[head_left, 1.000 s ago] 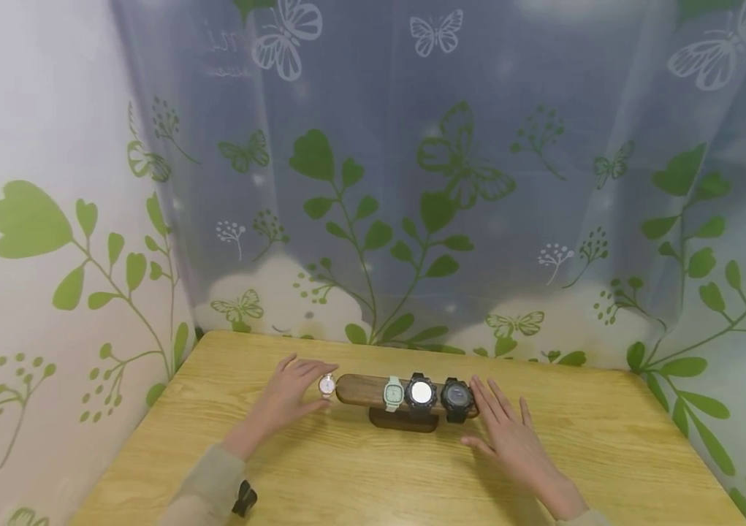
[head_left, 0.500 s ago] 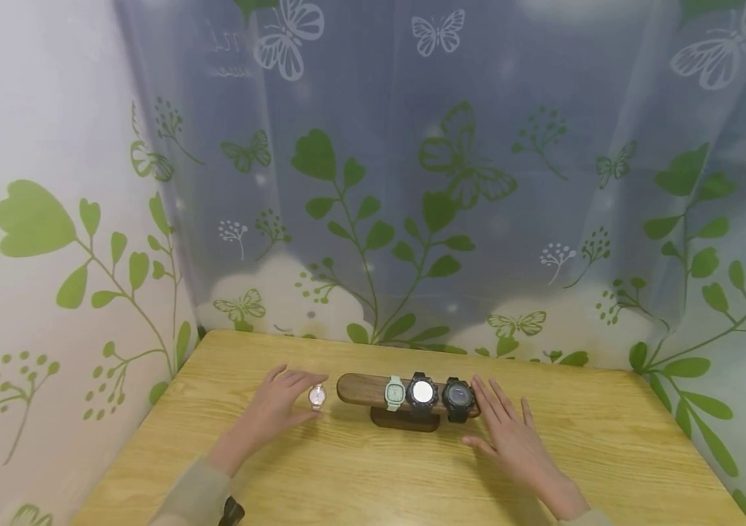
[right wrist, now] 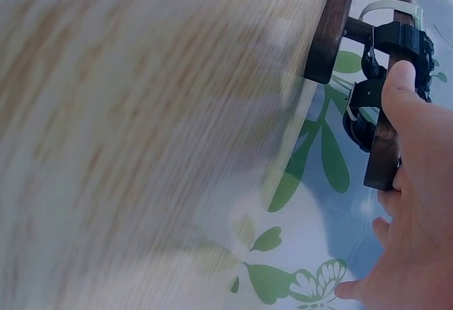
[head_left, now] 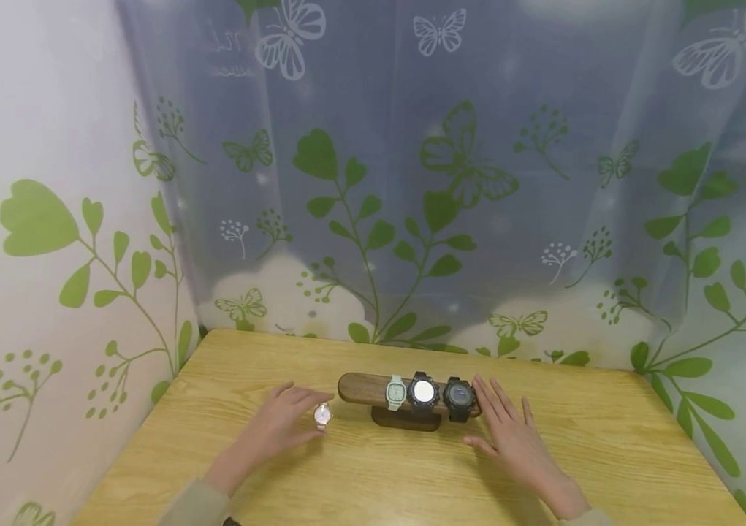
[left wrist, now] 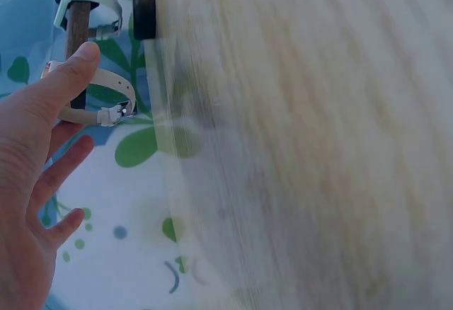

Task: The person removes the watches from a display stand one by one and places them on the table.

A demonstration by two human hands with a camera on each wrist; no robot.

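My left hand (head_left: 274, 426) pinches a small wristwatch (head_left: 323, 415) between thumb and fingers, left of a wooden watch stand (head_left: 362, 389). In the left wrist view its pale strap (left wrist: 117, 83) is buckled into a loop. The held watch is apart from the stand's end in the head view. A mint-green square watch (head_left: 395, 393), a black watch with a bright face (head_left: 423, 392) and a black watch with a dark face (head_left: 459, 394) sit around the bar. My right hand (head_left: 514, 442) rests with extended fingers against the bar's right end.
The stand's dark base (head_left: 405, 419) rests on the light wooden table (head_left: 373, 482). Printed fabric with leaves and butterflies (head_left: 373, 183) hangs behind the table and along both sides.
The left hand has moved the wristwatch from beside the bar's left end, first leftward, then nearer to me. The right hand and the stand stay in place.
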